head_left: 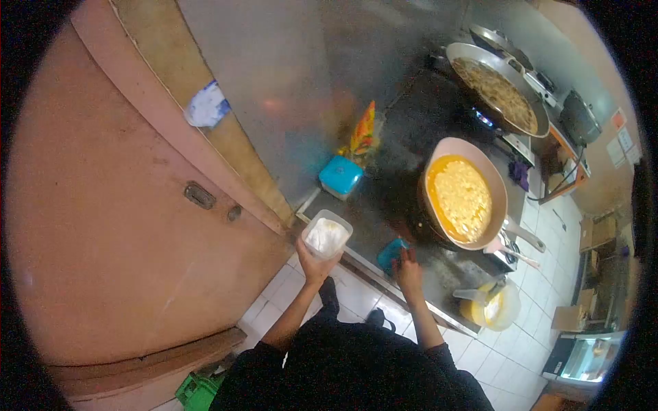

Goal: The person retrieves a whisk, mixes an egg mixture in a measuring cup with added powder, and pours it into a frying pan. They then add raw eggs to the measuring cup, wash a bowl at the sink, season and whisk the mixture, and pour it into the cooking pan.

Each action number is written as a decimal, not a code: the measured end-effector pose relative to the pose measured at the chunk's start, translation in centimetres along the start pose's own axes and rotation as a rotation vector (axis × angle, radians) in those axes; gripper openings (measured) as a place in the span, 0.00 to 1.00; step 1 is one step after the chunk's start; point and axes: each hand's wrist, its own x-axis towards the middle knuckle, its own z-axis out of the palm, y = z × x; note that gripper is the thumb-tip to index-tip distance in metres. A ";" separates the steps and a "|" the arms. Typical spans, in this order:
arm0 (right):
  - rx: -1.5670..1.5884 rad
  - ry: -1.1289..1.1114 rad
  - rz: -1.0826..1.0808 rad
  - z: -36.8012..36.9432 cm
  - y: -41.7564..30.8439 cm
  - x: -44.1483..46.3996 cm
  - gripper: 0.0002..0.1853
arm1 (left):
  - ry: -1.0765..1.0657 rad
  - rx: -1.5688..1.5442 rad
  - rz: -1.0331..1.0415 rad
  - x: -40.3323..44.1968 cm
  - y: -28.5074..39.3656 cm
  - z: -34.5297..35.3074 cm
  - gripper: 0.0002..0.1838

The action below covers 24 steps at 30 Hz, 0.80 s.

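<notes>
My left hand (317,264) is closed around a clear square plastic container (327,234) with white powder inside, held by the near edge of the counter. Lower on the counter, my right hand (409,274) has its fingers on the edge of a blue lid (391,255), gripping it. A second container with a blue lid (340,175) stands farther back on the counter, beside a red and yellow packet (363,130). Right of my right hand, a frying pan (505,198) holds a yellow egg-like mixture in orange oil.
A large wok (545,118) of dark food sits on a burner at the back right. A plastic tub (508,309) with yellow residue and a handled cup stands at the counter's near right corner. The pan handle (526,235) and a pink-handled utensil (521,255) jut right. An orange-brown wall (137,226) stands left.
</notes>
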 end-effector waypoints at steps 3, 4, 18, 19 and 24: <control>-0.037 -0.090 0.105 1.9 0.7 1.7 0.21 | 0.022 0.136 -0.061 2.8 -2.2 -0.5 0.51; -0.032 -0.177 0.146 2.0 0.1 2.4 0.22 | 0.023 0.133 -0.059 3.2 -3.5 -0.4 0.51; 0.081 -0.133 -0.234 6.7 -19.5 13.5 0.12 | 0.038 0.288 -0.120 5.9 -3.6 0.6 0.52; 0.052 -0.126 -0.220 7.2 -19.7 13.7 0.12 | 0.057 0.247 -0.157 5.8 -3.8 0.8 0.53; 0.055 -0.061 -0.240 8.2 -19.3 14.5 0.13 | 0.043 0.228 -0.136 6.0 -4.7 1.3 0.55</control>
